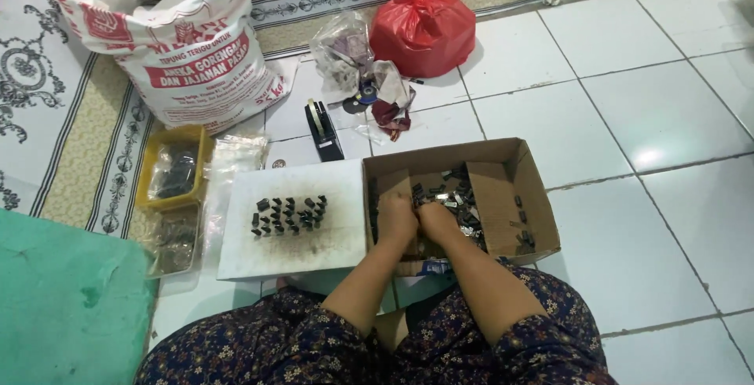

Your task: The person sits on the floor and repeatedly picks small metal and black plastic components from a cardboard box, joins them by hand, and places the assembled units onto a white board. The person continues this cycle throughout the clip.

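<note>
Both your hands are down in the cardboard box (503, 188) on the floor: left hand (397, 216) and right hand (434, 218) side by side, buried in small dark clips (455, 188). Fingers hidden, can't tell grip. White board (330, 243) with sorted rows sits just left.

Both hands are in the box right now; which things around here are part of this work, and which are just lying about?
In use: left hand, right hand, cardboard box, small dark clips, white board with sorted rows.
Lying about: printed sack, red bag, tape dispenser.

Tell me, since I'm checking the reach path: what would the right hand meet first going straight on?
Probably the heap of small dark metal clips in the brown cardboard box; the right hand already sits among them.
</note>
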